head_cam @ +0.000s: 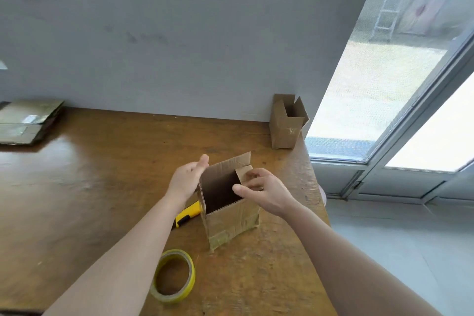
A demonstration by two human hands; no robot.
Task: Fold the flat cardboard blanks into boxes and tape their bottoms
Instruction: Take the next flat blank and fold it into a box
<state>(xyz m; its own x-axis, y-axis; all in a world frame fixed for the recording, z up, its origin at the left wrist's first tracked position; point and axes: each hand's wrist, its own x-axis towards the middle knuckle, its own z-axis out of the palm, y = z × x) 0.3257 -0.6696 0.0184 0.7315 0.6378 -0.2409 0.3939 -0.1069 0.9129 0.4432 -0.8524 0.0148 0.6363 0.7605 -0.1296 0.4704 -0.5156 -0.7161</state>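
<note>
The box (230,220) stands open-topped on the desk (102,187) near its right edge, with the left hand (186,179) flat and straight-fingered against its left wall and the right hand (266,191) pinching a small side flap (243,172). A hard tug there could tear the flap or tip the box off that edge. Open room lies leftward, beyond the yellow knife (188,213) and tape roll (191,272).

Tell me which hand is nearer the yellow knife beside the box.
Left. The left hand rests against the left wall of the box, just beyond the yellow knife; the right hand holds the small flap on the far side.
</note>
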